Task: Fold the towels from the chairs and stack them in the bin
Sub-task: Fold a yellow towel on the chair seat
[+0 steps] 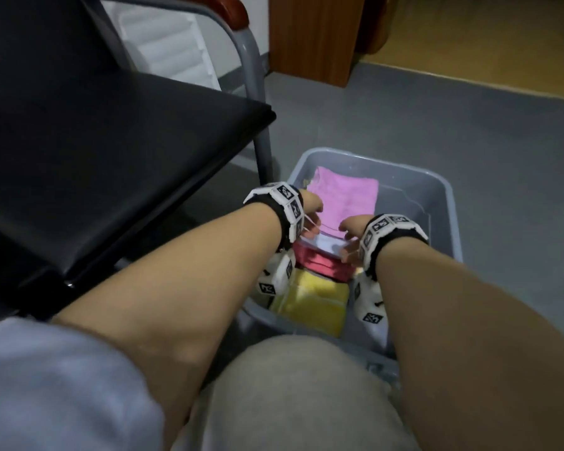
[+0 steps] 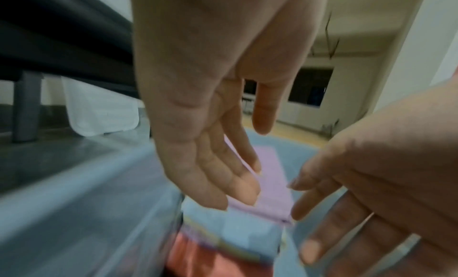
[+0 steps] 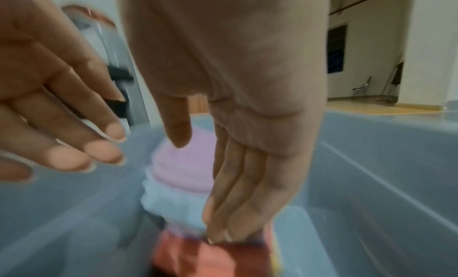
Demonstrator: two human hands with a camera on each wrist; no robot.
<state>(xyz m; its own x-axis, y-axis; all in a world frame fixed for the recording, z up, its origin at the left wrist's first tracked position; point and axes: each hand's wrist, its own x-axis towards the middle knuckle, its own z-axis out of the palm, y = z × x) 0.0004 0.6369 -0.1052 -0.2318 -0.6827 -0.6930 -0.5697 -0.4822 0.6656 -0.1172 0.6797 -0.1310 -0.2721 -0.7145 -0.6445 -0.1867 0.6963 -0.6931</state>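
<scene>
A grey translucent bin [image 1: 438,190] stands on the floor and holds a stack of folded towels. The pink towel [image 1: 345,198] lies on top, above a light blue towel [image 1: 323,245], a red towel [image 1: 323,266] and a yellow towel [image 1: 311,302]. My left hand [image 1: 310,213] and right hand [image 1: 352,230] flank the stack with straight fingers, holding nothing. In the left wrist view my left hand [image 2: 235,175] hovers beside the pink towel [image 2: 272,181]. In the right wrist view the right hand's fingertips [image 3: 220,236] touch the stack's side near the red towel [image 3: 198,257].
A black chair [image 1: 118,148] with grey metal legs stands just left of the bin, its seat bare. A wooden cabinet [image 1: 316,37] rises at the back. My knee [image 1: 290,395] is in front of the bin. Grey floor lies to the right.
</scene>
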